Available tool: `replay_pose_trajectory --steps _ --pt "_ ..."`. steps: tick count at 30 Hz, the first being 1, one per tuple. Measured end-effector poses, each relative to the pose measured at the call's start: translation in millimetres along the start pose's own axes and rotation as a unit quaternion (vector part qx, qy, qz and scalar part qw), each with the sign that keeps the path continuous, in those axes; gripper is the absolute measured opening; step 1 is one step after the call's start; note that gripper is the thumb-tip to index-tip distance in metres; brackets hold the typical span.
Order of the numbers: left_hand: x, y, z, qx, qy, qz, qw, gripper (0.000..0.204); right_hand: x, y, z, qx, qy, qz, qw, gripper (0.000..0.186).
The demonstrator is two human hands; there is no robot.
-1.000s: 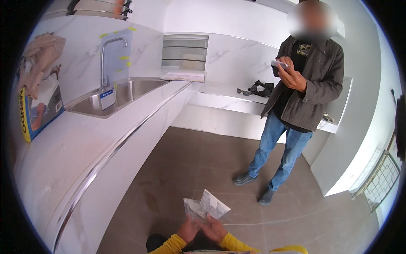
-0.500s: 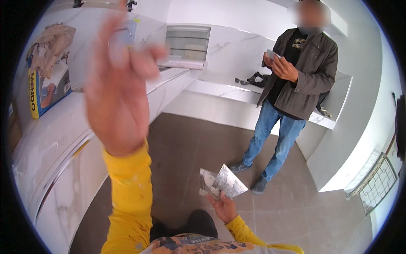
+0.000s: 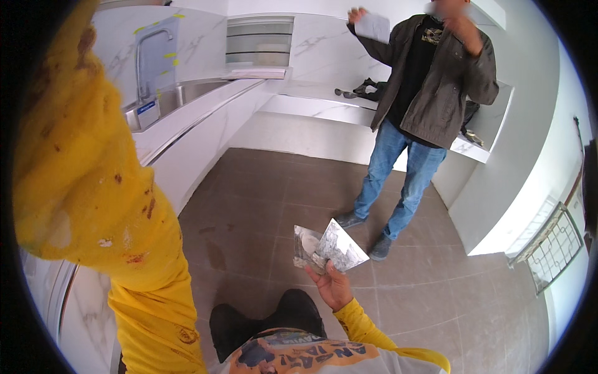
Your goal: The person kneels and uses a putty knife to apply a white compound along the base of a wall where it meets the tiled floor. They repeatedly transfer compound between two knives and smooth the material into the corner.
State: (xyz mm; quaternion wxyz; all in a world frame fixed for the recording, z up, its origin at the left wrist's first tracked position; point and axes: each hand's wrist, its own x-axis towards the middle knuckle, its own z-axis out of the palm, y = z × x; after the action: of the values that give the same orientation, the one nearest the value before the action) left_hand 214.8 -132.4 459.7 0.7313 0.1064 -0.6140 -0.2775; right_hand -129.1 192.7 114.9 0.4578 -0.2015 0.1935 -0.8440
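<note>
Over the brown tiled floor (image 3: 249, 193), the right grip (image 3: 334, 288) pinches two flat grey-white pieces (image 3: 341, 247) — the left grip, out of view, cannot be told — and a white surface (image 3: 193, 116) holds a steel sink (image 3: 194, 92).

A: How is the scene lit?

B: Brightly and diffusely. The white upper wall (image 3: 299, 7) is almost bleached, while thin highlights are thrown back by the chrome faucet (image 3: 139, 68) and steel sink (image 3: 187, 94).

A: Are shadows cast?

B: Soft ones, gathered around the co-worker's shoes (image 3: 380, 247) (the light's source cannot be made out). The brown tiled floor (image 3: 249, 199) is paled toward the right.

A: And sharpness?

B: The right hand (image 3: 333, 290) and its tile-like pieces (image 3: 342, 247) are rendered fairly clearly; the near yellow left sleeve (image 3: 93, 156) is slightly softened. The co-worker's head (image 3: 447, 7) is smudged by a smooth blur. Straight edges are bowed by the fisheye lens, and the corners are swallowed by black.
</note>
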Motion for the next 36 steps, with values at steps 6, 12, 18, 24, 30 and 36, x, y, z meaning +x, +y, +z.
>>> replay_pose_trajectory --steps 6,12,18,24,30,36 --pt "-29.0 -45.4 -66.9 0.248 0.005 -0.068 0.966 0.045 0.5 1.5 -5.2 0.013 0.017 -0.007 1.0 0.037" --pt "-41.6 -48.2 -96.0 0.341 -0.008 -0.078 0.937 0.043 5.0 4.3 -14.8 -0.018 0.059 -0.003 0.998 0.039" --pt "-51.8 -34.9 -102.5 0.386 -0.014 -0.073 0.92 0.041 4.5 4.5 -15.3 -0.023 0.015 -0.018 0.999 0.039" --pt "-58.8 -25.3 -105.5 0.417 -0.029 -0.072 0.906 0.039 9.4 1.0 -15.4 -0.035 0.018 -0.008 0.999 0.036" --pt "-52.9 -22.6 -97.9 0.445 -0.069 -0.062 0.891 0.037 7.0 1.9 -22.6 -0.018 0.021 -0.022 0.999 0.036" --pt "-53.5 -20.7 -86.6 0.453 -0.091 -0.05 0.885 0.036 10.2 2.4 -27.1 -0.028 0.056 -0.02 0.998 0.044"
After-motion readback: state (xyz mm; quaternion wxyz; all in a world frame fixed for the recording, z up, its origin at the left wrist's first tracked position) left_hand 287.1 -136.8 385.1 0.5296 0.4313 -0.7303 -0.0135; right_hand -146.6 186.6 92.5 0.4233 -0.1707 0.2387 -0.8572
